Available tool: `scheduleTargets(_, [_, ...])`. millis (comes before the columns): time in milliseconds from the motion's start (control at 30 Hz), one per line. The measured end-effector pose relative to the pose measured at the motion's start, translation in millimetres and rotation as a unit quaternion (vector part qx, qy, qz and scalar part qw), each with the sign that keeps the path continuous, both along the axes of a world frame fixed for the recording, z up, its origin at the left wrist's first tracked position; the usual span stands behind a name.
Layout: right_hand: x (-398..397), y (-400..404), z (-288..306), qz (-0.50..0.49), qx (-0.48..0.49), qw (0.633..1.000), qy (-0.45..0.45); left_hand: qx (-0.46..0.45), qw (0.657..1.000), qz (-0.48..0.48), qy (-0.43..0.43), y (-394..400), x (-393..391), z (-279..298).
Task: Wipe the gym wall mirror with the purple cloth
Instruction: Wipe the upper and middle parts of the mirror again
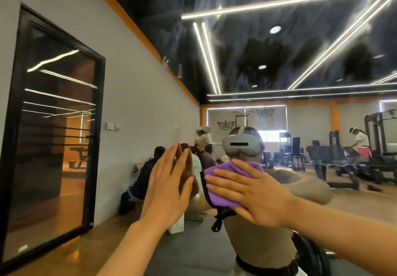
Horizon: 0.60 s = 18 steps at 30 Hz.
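The wall mirror (300, 71) fills the view ahead and reflects the gym and me wearing a headset. The purple cloth (217, 187) lies flat against the glass at chest height. My right hand (249, 194) presses on it with straight, spread fingers, covering most of it. My left hand (169, 183) lies flat on the glass just left of the cloth, fingers straight and pointing up, meeting its own reflection. The two hands are a short gap apart.
A black-framed glass door (53, 125) stands in the grey wall on the left. The mirror reflects several people sitting by that wall, gym machines (343, 157) at the right, and a dark ceiling with light strips.
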State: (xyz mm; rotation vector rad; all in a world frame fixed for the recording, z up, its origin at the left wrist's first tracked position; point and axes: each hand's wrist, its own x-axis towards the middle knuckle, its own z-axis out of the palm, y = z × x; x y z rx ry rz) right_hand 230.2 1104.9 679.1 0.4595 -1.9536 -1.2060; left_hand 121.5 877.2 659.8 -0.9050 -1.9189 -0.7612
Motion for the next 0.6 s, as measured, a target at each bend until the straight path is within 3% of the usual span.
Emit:
scheduleTargets(100, [4, 6, 46, 0.005, -0.002, 1.0, -0.001, 0.006, 1.0, -0.011, -0.002, 7, 2, -5])
scheduleTargets(200, [7, 8, 119, 0.029, -0.132, 0.986, 0.096, 0.003, 0.999, 0.007, 0.035, 15, 4, -4])
scheduleTargets(367, [16, 8, 202, 0.004, -0.301, 0.929, 0.215, -0.022, 0.998, -0.005, 0.06, 21, 11, -2])
scheduleTargets(467, [6, -2, 190, 0.022, -0.319, 0.916, 0.241, 0.009, 0.999, -0.024, 0.045, 33, 6, -3])
scheduleTargets(600, [1, 2, 118, 0.036, -0.2, 0.968, 0.15, 0.029, 0.999, -0.016, 0.039, 39, 4, -7])
